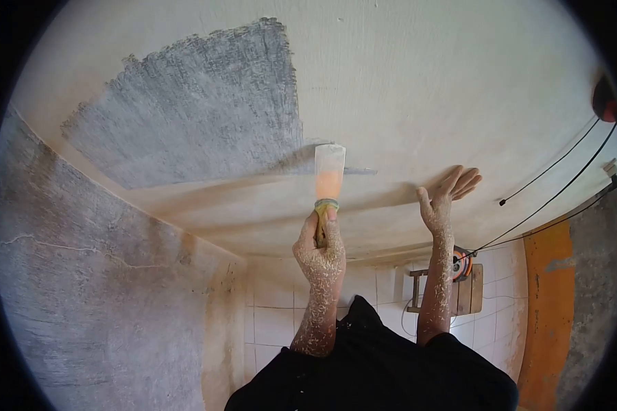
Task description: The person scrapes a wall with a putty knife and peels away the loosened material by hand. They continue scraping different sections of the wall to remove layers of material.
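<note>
My left hand is wrapped around the yellow-green handle of a scraper, held upright with the thumb along the handle. The wide flat blade points up and its tip is at the wall, just below the lower right corner of a rough grey patch. A thin grey strip runs right from behind the blade. Off to the right, my right hand lies open against the pale wall, fingers stretched and thumb apart. Pale flakes cover both forearms.
Black cables hang at the right below a dark red object. A wooden stool with a round orange-and-black item stands on the tiled floor. A grey wall meets the pale one at left.
</note>
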A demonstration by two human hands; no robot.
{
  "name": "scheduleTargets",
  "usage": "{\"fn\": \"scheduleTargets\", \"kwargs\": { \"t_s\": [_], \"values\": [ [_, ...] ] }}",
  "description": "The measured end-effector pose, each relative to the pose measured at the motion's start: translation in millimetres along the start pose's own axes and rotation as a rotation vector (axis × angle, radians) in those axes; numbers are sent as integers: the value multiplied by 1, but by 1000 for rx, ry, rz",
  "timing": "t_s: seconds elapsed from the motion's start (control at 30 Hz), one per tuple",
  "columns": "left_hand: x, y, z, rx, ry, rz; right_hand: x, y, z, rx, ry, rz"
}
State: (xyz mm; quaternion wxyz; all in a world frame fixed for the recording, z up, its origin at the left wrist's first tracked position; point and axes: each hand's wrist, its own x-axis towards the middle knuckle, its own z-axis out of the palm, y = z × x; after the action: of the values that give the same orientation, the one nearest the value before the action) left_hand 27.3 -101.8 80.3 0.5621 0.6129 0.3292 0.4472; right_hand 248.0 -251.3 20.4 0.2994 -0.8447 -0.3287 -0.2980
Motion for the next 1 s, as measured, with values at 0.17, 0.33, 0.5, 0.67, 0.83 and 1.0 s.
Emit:
{"fn": "scheduleTargets", "kwargs": {
  "t_s": [0.17, 0.33, 0.5, 0.67, 0.83, 1.0],
  "values": [
    [4, -6, 8, -19, 41, 85, 15, 0, 4, -9, 74, -45],
    [-3, -7, 6, -13, -1, 72, 5, -6, -3, -2, 16, 11],
    [-4, 1, 16, -170, 8, -45, 2, -4, -1, -25, 33, -20],
    [-1, 7, 16, -273, -73, -141, 12, 2, 4, 8, 51, -34],
    [-3, 1, 12, -161, -104, -143, -6, 1, -1, 42, -3, -15],
    [-4, 10, 20, -228, -57, -181, 5, 0, -1, 44, -13, -23]
  ]
}}
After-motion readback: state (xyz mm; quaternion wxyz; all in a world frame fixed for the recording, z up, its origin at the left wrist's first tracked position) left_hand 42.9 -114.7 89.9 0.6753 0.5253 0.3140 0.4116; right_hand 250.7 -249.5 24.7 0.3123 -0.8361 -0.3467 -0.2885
